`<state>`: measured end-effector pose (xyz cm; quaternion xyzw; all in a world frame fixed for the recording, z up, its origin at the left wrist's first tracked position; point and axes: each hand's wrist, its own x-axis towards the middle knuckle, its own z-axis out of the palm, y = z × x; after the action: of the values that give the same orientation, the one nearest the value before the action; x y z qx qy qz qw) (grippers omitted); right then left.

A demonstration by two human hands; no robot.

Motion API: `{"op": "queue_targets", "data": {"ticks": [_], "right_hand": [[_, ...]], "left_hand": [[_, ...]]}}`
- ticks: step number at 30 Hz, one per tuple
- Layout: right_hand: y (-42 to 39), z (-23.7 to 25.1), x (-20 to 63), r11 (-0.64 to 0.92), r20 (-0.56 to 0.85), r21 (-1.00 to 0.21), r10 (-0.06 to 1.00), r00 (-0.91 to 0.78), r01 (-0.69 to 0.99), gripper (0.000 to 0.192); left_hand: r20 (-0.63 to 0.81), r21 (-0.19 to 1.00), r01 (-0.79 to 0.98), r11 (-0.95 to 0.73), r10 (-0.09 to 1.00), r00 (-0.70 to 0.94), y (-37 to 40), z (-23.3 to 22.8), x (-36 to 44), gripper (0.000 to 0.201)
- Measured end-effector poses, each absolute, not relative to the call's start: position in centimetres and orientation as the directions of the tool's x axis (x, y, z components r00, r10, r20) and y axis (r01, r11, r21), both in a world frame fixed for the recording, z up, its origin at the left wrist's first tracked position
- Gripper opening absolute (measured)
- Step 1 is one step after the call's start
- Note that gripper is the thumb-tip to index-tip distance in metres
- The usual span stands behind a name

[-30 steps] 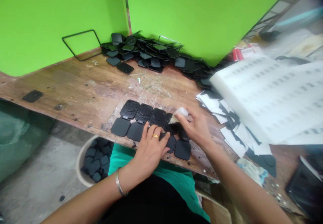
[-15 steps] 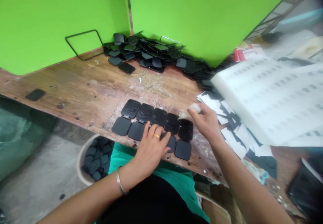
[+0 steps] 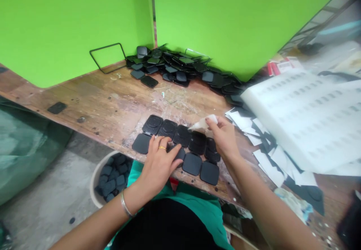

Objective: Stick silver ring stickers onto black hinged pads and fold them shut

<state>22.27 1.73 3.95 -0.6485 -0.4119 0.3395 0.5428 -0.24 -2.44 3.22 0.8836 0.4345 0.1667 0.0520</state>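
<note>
Black cases [image 3: 180,144]: open plastic compacts laid in 1 row of 5 at the near edge of the wooden bench [image 3: 93,96], ribbed halves toward the wall, smooth lids toward the person.
Change: 0.5 s ago the right hand was lifted off past the row's right end; it is now back over the row, with the white tip lying above the 3rd and 4th cases. The left hand has stayed pressed on the row.
Left hand [image 3: 159,163]: flat, fingers together and stretched forward, resting on the lids of the 2nd and 3rd cases; a ring on 1 finger, a bangle at the wrist.
Right hand [image 3: 224,139]: fingers closed around a small white squeeze tube [image 3: 203,123], thumb and forefinger pinching its body; the nozzle points left.
Tube to cases: the tip is just above the ribbed halves; whether it touches them cannot be told.
Head view, surroundings: a heap of black cases [image 3: 180,67] against the green wall, a wire frame [image 3: 108,57] leaning there, white foam trays [image 3: 307,114] on the right, cut paper pieces [image 3: 262,144] beside them, a bucket of dark parts [image 3: 111,178] under the bench.
</note>
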Motion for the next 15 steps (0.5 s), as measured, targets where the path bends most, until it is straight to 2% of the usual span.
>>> {"op": "queue_targets", "data": {"ticks": [8,15], "right_hand": [[3.5,3.7,21.1,-0.091,0.035,-0.949,0.921,0.389,0.301,0.033],[2.1,5.2,21.4,-0.069,0.130,-0.823,0.943,0.306,0.563,0.029]], "left_hand": [[0.229,0.205,0.758,-0.620,0.783,0.578,-2.4,3.4,-0.3,0.037],[0.212,0.229,0.756,-0.613,0.790,0.576,-2.1,3.2,-0.4,0.038]]}}
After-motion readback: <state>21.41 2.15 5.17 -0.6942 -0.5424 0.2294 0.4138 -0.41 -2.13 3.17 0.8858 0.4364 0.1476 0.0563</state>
